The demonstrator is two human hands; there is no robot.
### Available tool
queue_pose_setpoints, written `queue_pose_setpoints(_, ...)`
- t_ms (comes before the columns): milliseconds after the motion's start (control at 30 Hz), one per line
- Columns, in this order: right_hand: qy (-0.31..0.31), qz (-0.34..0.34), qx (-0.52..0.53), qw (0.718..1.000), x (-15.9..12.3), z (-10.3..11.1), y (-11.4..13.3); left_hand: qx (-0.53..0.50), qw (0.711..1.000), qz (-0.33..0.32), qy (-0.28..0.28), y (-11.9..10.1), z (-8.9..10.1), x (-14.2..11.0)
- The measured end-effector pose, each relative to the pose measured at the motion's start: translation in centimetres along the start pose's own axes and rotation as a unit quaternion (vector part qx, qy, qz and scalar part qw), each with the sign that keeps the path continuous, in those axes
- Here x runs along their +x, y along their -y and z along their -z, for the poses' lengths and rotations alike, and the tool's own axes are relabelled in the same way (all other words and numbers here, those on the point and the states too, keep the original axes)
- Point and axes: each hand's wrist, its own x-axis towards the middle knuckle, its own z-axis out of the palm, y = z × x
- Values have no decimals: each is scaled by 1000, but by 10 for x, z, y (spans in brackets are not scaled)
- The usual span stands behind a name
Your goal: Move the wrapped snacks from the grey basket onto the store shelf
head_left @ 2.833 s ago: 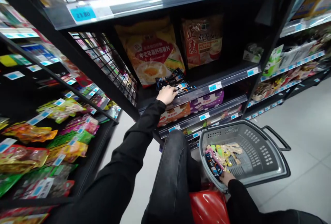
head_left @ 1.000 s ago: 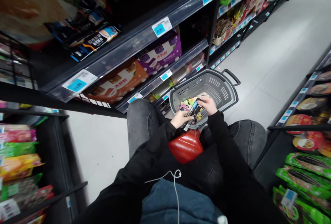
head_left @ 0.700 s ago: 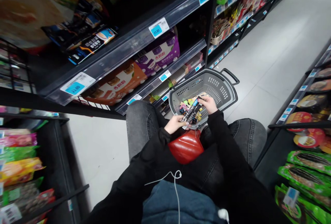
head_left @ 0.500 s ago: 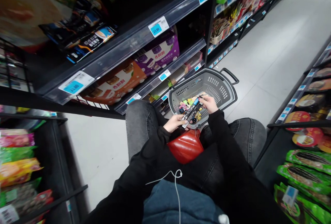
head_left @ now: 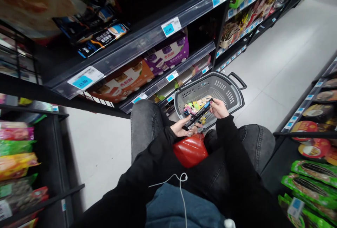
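Between my two hands a slim black-and-blue coffee sachet point(head_left: 199, 114) is held slantwise over the grey shopping basket point(head_left: 237, 98). My left hand point(head_left: 182, 127) grips its lower end, thumb on top and fingers beneath. At the upper end, my right hand point(head_left: 219, 108) pinches it between thumb and fingers. Below, several small colourful packets point(head_left: 196, 105) lie on the basket's floor, partly covered by the sachet and my hands. More black-and-blue sachets point(head_left: 101, 40) rest in a loose pile on the shelf at the upper left, away from both hands.
The shelf unit point(head_left: 142, 26) on the left holds orange point(head_left: 123, 80) and purple point(head_left: 170, 54) drink cartons. A red glossy object point(head_left: 191, 150) sits between my knees, against the basket. Green snack bags point(head_left: 312, 186) fill a rack at the right. A white cable point(head_left: 181, 189) hangs before me.
My left hand has left the shelf pile and come to the basket, where both hands now hold a sachet. Most recently the sachet has turned more edge-on and my left fingers have spread beneath it.
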Motion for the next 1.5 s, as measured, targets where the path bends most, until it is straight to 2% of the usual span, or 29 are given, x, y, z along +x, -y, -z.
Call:
queue_pose_setpoints(133,49,19,24,998,-6,-2,7,19,998,-43,-28,3,6,5)
queue_pose_setpoints(333,27,5,47,999,-6,-7,7,32,993,-77,-88,7,8,12)
queue_pose_setpoints(467,-29,1,12,999,0,-5,-4,31,996,-53,-66,8,6,15)
queue_pose_setpoints(633,-51,-1,-27,998,5,1,-13,26,998,-43,-39,10,7,18)
queue_pose_setpoints(967,-61,-20,-34,997,7,3,-16,20,998,-43,-37,8,7,19)
queue_pose_setpoints(1233,-63,-3,-49,997,8,3,-18,16,998,-44,-38,8,8,19)
queue_pose_setpoints(1433,-59,-27,-5,998,5,-1,-12,14,998,-37,-45,9,7,18)
queue_pose_setpoints(1500,-38,-39,19,998,3,-5,-10,2,997,-55,-55,9,7,20)
